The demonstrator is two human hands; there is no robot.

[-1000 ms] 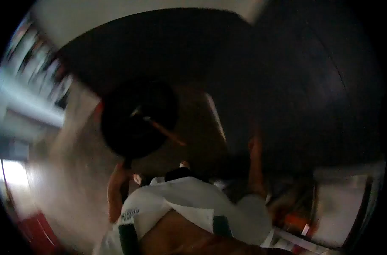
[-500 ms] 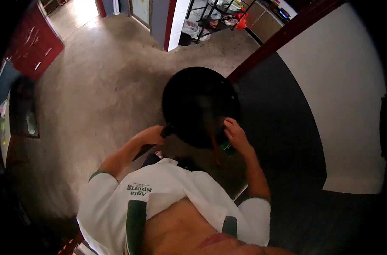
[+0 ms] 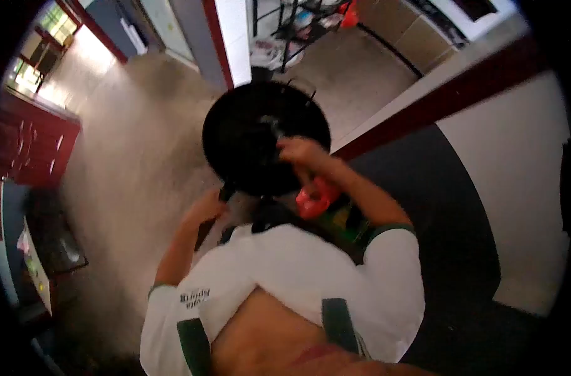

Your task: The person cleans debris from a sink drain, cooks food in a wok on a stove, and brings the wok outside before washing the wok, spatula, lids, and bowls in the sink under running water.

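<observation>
A large round black wok [image 3: 248, 138] is in front of my body. My left hand [image 3: 209, 205] is closed round its dark handle [image 3: 226, 192], at the wok's lower left. Over the wok's right side, my right hand [image 3: 303, 153] is wrapped round a utensil [image 3: 274, 128] whose grey part points into the pan and whose brown handle runs back below my fingers. A red bag-like thing [image 3: 315, 199] and a dark green item [image 3: 343, 219] show under my right forearm.
Dark red door frame [image 3: 436, 103] slants across the right. Beyond the wok stands a black rack [image 3: 291, 31] with items on its shelves. Red cabinets [image 3: 34, 141] are at the left, above a dark glossy object [image 3: 59, 241]. Concrete floor [image 3: 135, 125] spreads across the left.
The view has turned from a dark area towards the doorway. My right hand has moved from the wok's edge onto the utensil. The red thing has come into view below it.
</observation>
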